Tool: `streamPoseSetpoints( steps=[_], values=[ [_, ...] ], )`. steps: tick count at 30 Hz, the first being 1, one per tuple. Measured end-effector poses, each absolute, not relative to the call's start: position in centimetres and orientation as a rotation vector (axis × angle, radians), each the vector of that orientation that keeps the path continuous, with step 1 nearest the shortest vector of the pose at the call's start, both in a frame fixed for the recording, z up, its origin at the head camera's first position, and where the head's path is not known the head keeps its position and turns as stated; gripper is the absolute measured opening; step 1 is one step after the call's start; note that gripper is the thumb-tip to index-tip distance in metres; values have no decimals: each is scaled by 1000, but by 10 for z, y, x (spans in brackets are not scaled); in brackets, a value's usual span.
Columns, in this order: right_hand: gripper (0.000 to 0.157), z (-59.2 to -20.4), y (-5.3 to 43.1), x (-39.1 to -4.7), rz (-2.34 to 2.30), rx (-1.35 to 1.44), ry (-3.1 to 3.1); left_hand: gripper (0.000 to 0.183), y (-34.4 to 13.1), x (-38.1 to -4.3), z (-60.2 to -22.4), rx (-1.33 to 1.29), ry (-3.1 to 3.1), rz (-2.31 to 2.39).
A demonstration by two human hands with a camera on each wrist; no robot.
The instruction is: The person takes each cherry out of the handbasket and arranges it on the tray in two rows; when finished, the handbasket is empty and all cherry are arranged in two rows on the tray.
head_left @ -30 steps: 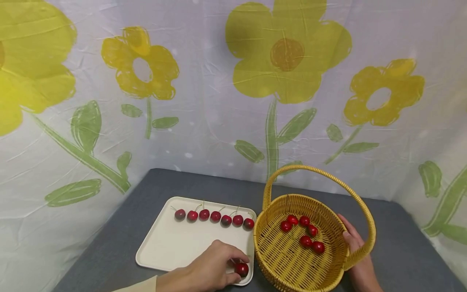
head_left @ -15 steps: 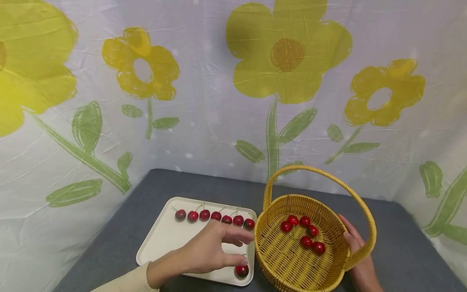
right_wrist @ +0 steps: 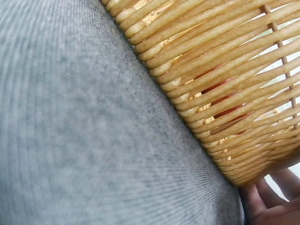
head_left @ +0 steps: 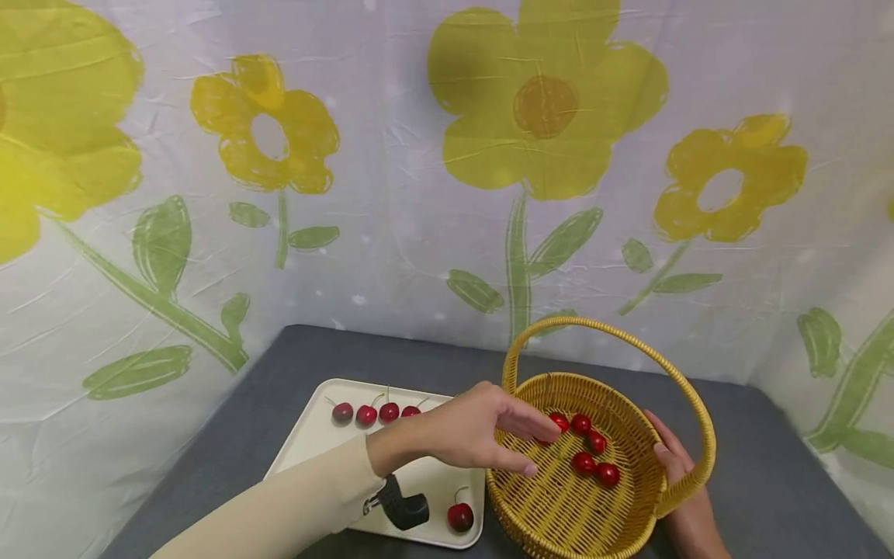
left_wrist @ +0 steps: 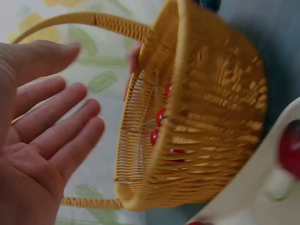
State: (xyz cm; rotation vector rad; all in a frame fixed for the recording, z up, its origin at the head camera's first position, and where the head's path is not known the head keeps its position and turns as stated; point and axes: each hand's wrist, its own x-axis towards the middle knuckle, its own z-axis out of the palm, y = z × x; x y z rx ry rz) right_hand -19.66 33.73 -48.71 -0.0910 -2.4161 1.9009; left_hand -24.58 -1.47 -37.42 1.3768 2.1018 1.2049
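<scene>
In the head view my left hand (head_left: pixel 482 427) reaches over the left rim of a yellow wicker basket (head_left: pixel 545 505), fingers straight, thumb apart, nothing held. The left wrist view shows its bare palm (left_wrist: pixel 42 126) beside the basket (left_wrist: pixel 215 117). Several red cherries (head_left: pixel 596 442) lie on the basket floor. My right hand (head_left: pixel 687 489) grips the basket's right side below the arched handle, and its fingers (right_wrist: pixel 276 206) show against the wickerwork in the right wrist view. One dark red cherry (head_left: pixel 460 518) sits at the near right corner of a cream tray (head_left: pixel 440 481).
A row of stemmed cherries (head_left: pixel 366 416) lies along the tray's far side, partly hidden by my left arm. The tray stands just left of the basket on a dark grey table (head_left: pixel 321 349). Behind hangs a flower-print cloth (head_left: pixel 391 155). A black device (head_left: pixel 405 508) is strapped to my left wrist.
My left hand has left the cherry at the tray's near corner, risen and moved right over the basket's rim. That cherry stays on the tray; my right hand and the basket keep their place.
</scene>
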Motion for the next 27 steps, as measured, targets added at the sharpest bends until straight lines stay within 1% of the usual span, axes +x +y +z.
streamPoseSetpoints(
  steps=[5, 8, 11, 14, 18, 19, 21, 23, 27],
  values=[
    [64, -488, 339, -197, 1883, -59, -2422, 48, 19, -265, -366, 1581, 2336, 623],
    [64, -488, 339, -196, 1886, -43, -2414, 47, 38, -274, -366, 1603, 2388, 350],
    [64, -488, 338, -197, 1901, -53, -2409, 45, 52, -280, -369, 1553, 2411, 180],
    [63, -487, 337, -198, 1915, -75, -2399, 40, 62, -282, -374, 1448, 2433, 61],
    [63, -486, 335, -198, 1901, -79, -2394, 23, 68, -281, -379, 1378, 2443, -39],
    [63, -486, 335, -197, 1900, -76, -2394, 23, 69, -281, -380, 1386, 2440, -60],
    [63, -486, 335, -197, 1903, -70, -2392, 34, 70, -280, -383, 1409, 2425, -71],
    [63, -486, 336, -197, 1908, -66, -2397, 39, 71, -278, -385, 1416, 2427, -74],
    [63, -487, 339, -196, 1886, -61, -2421, 34, 72, -273, -387, 1411, 2442, -100]
  ],
)
